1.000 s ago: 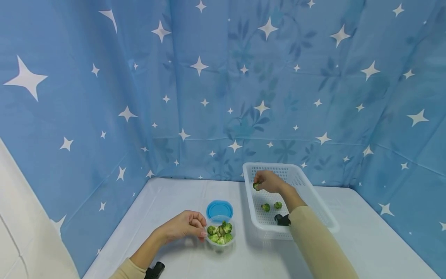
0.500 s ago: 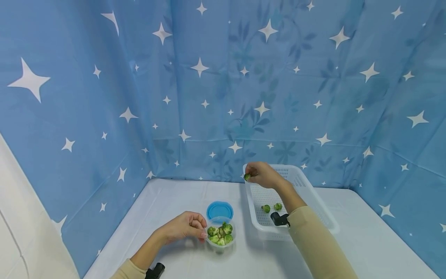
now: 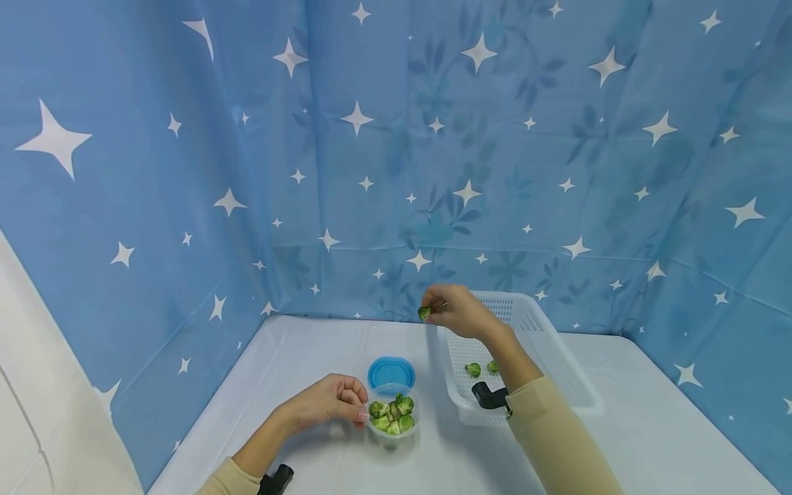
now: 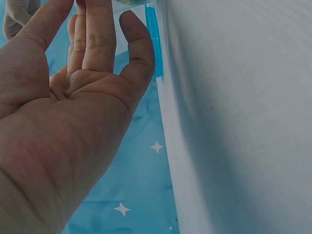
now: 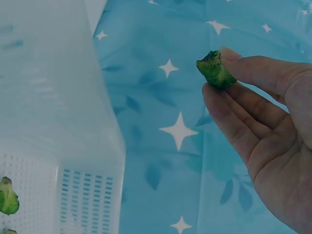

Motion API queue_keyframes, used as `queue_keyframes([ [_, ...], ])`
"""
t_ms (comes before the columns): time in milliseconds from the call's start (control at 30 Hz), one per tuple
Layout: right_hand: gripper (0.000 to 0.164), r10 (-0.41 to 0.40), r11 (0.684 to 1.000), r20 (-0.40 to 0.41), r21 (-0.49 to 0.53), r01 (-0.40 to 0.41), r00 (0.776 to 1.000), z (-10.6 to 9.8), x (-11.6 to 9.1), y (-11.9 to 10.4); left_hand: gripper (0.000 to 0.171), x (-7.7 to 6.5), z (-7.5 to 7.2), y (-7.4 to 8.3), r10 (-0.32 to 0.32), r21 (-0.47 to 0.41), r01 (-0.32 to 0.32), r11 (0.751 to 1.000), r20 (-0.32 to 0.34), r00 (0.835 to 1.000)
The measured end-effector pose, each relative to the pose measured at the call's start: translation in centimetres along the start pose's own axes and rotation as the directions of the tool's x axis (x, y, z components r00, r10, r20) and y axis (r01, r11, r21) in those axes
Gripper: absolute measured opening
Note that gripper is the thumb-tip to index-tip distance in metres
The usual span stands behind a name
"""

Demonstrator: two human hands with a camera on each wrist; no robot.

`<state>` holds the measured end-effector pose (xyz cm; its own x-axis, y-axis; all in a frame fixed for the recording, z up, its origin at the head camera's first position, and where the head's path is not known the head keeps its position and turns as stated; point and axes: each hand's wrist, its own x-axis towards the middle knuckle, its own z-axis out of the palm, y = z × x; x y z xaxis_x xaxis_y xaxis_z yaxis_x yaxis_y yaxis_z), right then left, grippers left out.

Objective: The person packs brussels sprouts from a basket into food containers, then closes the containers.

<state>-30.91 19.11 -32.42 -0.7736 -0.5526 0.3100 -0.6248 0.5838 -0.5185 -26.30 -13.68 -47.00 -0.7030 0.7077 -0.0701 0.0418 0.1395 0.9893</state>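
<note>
Ok so the thing that just changed: the right hand point(image 3: 460, 313) has come left with a sprout point(image 5: 217, 69), which is now out past the left rim of the basket point(image 3: 559, 364). A moment ago it was over the inside. Thumb on one side, fingertips on the other, so a narrow pinch with just that one sprout in it, nothing touching it but the hand.

Two more sprouts point(image 3: 473, 370) lie in the basket, near the forearm. The tub point(image 3: 386, 441) is on the table point(image 3: 334, 344), left of the basket and nearer, with a pile of sprouts point(image 3: 394, 414) in it; they overlap too much for me to count. The blue lid point(image 3: 391, 372) is off, just beyond the tub.

Left hand point(image 3: 334, 400) hasn't really budged: fingers curled, thumb and fingertips holding the tub's left rim, far as I can tell. Its own wrist view cuts off the tips.

What it means, imo: this sprout counts as out of the basket but not in the tub.
</note>
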Motion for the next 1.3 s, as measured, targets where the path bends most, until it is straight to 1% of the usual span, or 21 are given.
queue_keyframes([
  [133,0.020,-0.036,0.999,-0.012,-0.002,0.036,0.999,0.3,-0.3,-0.8,0.029,0.0,0.0,0.0,-0.005,0.004,0.005,1.000,-0.007,1.000],
  [333,0.018,-0.097,0.995,-0.026,-0.015,0.096,0.995,1.2,-0.9,-1.8,0.029,0.0,0.0,0.0,-0.004,0.009,0.004,1.000,-0.010,1.000],
  [567,0.018,-0.092,0.996,-0.014,-0.010,0.091,0.996,2.4,-1.6,-2.5,0.030,0.1,-0.1,-0.1,0.006,-0.001,-0.006,1.000,0.000,1.000],
  [833,0.020,-0.107,0.992,-0.016,0.064,0.108,0.994,3.6,-2.2,-2.7,0.031,0.0,0.0,0.0,0.004,-0.011,-0.004,1.000,0.018,1.000],
  [1000,0.019,-0.107,0.988,0.002,0.110,0.107,0.994,4.6,-2.4,-2.6,0.031,-0.1,0.1,0.2,0.008,-0.013,-0.007,1.000,0.021,1.000],
  [1300,0.020,-0.107,0.986,0.002,0.128,0.106,0.994,6.0,-2.6,-1.8,0.031,-0.1,0.1,0.2,0.002,-0.018,-0.002,1.000,0.001,1.000],
])
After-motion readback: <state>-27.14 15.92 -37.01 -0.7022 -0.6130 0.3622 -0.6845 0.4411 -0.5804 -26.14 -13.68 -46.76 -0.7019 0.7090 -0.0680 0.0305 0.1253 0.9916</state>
